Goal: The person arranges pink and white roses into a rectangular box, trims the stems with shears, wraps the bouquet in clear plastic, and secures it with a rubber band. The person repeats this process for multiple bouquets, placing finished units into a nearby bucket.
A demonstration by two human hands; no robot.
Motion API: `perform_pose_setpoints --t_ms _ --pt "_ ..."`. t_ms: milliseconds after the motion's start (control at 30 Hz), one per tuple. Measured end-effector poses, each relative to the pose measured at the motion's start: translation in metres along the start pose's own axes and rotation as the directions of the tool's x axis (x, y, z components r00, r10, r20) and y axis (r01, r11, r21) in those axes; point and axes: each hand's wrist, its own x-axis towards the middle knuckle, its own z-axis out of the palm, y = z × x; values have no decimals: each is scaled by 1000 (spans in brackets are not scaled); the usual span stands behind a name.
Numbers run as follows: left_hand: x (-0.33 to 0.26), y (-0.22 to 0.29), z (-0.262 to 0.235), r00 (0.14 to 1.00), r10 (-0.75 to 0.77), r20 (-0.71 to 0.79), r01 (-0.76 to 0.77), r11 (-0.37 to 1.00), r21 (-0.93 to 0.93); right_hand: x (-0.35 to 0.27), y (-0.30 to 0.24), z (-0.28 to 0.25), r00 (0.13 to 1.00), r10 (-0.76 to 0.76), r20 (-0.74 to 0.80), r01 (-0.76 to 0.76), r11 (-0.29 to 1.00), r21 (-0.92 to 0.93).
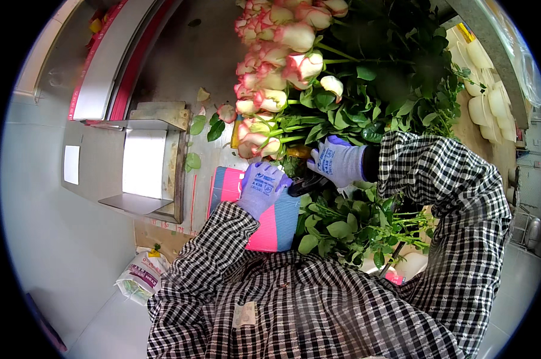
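My left hand, in a lilac knit glove, grips the upper edge of a pink and blue corrugated cardboard wrap around a bunch of roses. Its fingers are bent over the edge. Just to the right, my right hand, gloved alike, is closed around a black hand tool that looks like a stapler. The tool's front end meets the wrap's upper right corner beside my left fingertips. Leafy stems stick out of the wrap to the right. The heads inside the wrap are hidden.
Beyond my hands lies a big pile of white-pink roses, with dark foliage to the right. A metal bracket stands on the table's left. Loose leaves lie nearby. Cream containers sit far right; a plastic bag is lower left.
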Motion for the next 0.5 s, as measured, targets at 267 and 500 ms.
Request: perform_pose_setpoints --t_ms 267,500 --pt "15 -1 -11 969 -101 225 135 981 -140 12 -11 3 995 4 -96 -25 973 -227" --pt "46 -30 -70 660 351 664 -110 919 -378 -84 -34 -56 883 98 -460 -126 991 -32"
